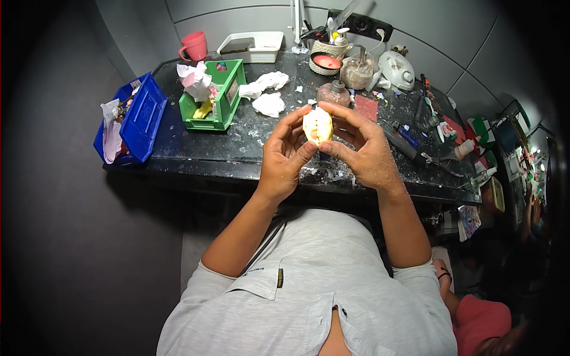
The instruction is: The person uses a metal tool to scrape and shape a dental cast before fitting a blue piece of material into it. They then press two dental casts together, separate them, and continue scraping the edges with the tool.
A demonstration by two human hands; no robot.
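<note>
Between both hands, above the front part of a black bench [237, 151], is a small pale yellow and white dental model [317, 126]. A row of small marks runs down its middle. My left hand [282, 155] grips its left side, fingers curled behind and thumb at the lower edge. On the other side, my right hand [369, 153] holds it the same way, its thumb also at the bottom. Whitish dust covers the back of the right hand. The model's far side is hidden from me.
At left stand a green bin [230, 101] and a tilted blue bin [143, 118], both with contents. Crumpled white tissue [268, 105] lies beside them. A glass jar [333, 94], a handpiece [401, 142] and debris lie rightward. Another person's red clothing [484, 320] shows lower right.
</note>
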